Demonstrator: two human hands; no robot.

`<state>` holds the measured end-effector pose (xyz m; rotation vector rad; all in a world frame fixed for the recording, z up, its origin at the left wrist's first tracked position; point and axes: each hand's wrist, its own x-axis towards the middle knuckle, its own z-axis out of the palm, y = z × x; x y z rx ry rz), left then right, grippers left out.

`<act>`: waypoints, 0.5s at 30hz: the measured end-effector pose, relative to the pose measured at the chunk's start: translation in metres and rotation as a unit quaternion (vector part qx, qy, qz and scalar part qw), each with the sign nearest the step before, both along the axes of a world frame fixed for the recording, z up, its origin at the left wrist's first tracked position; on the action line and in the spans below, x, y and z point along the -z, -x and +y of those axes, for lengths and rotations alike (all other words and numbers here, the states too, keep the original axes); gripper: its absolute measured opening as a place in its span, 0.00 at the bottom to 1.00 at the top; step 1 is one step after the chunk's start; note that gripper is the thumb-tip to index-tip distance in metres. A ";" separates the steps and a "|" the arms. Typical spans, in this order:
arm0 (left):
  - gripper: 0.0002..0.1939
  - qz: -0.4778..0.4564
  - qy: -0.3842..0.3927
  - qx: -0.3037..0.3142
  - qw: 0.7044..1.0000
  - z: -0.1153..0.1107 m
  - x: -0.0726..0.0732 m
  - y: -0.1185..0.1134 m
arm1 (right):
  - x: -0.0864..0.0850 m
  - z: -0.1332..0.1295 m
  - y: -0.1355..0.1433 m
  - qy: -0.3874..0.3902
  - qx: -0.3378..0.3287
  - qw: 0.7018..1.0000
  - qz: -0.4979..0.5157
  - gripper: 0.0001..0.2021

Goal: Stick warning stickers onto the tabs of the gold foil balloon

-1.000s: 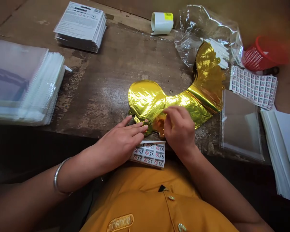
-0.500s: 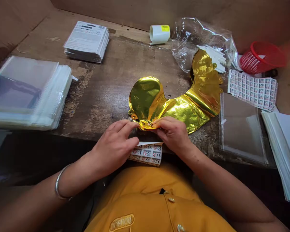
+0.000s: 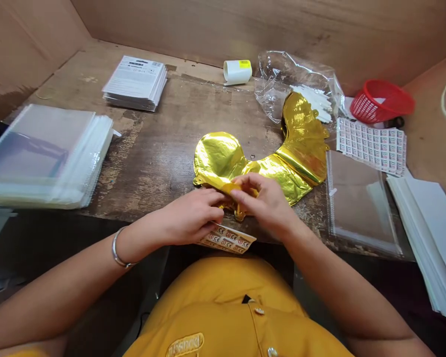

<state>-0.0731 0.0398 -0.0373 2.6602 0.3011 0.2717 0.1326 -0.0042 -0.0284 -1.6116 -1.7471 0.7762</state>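
At the centre of the frame I am seeing a shiny, crinkled gold foil balloon point(image 3: 282, 171), uninflated, lying flat on a scuffed dark wooden table point(image 3: 163, 139). Its rounded lobe is bulging at the left, and its curved body is sweeping to a scalloped end at the upper right.

My right hand point(image 3: 265, 201) is pinching a fold of the foil between thumb and fingers at the lower edge. My left hand point(image 3: 195, 213) is resting palm down beside it, fingers curling at the foil's edge; whether they are gripping it I cannot tell. Under this hand a paper sheet of CE stickers point(image 3: 232, 239) is jutting out, its edge curling.

At the upper right, a crumpled clear plastic bag point(image 3: 275, 74) is lying near a red perforated plastic basket point(image 3: 381, 101). At the left of the frame, glossy transparent sleeves point(image 3: 48, 153) are forming a thick stack, and printed cards point(image 3: 136, 82) are sitting piled at the upper left.
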 end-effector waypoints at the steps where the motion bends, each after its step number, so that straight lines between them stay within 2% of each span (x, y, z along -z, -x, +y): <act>1: 0.09 -0.002 0.013 -0.006 1.000 0.001 0.001 -0.001 | 0.002 -0.006 0.003 -0.045 -0.008 0.998 -0.046 0.12; 3: 0.10 -0.005 0.026 -0.015 1.000 0.001 0.002 -0.001 | 0.005 -0.019 0.010 -0.105 -0.024 0.985 -0.135 0.21; 6: 0.10 -0.014 0.033 -0.012 0.999 -0.001 0.002 0.000 | 0.007 -0.026 0.013 -0.110 -0.006 0.978 -0.178 0.13; 8: 0.09 -0.017 0.037 -0.008 0.999 -0.003 0.002 0.001 | 0.003 -0.017 0.003 -0.091 0.020 0.983 -0.157 0.10; 10: 0.08 -0.011 0.040 -0.010 0.999 -0.004 0.002 0.003 | -0.006 0.006 -0.022 -0.073 0.056 0.990 -0.104 0.07; 12: 0.08 0.000 0.044 -0.020 0.999 -0.004 0.004 0.005 | -0.017 0.039 -0.063 -0.071 0.143 0.986 -0.056 0.04; 14: 0.08 0.006 0.050 -0.025 0.998 -0.003 0.007 0.006 | -0.026 0.072 -0.110 -0.066 0.298 0.950 -0.070 0.01; 15: 0.08 0.006 0.051 -0.024 0.998 -0.003 0.009 0.006 | -0.029 0.086 -0.133 -0.066 0.337 0.935 -0.086 0.01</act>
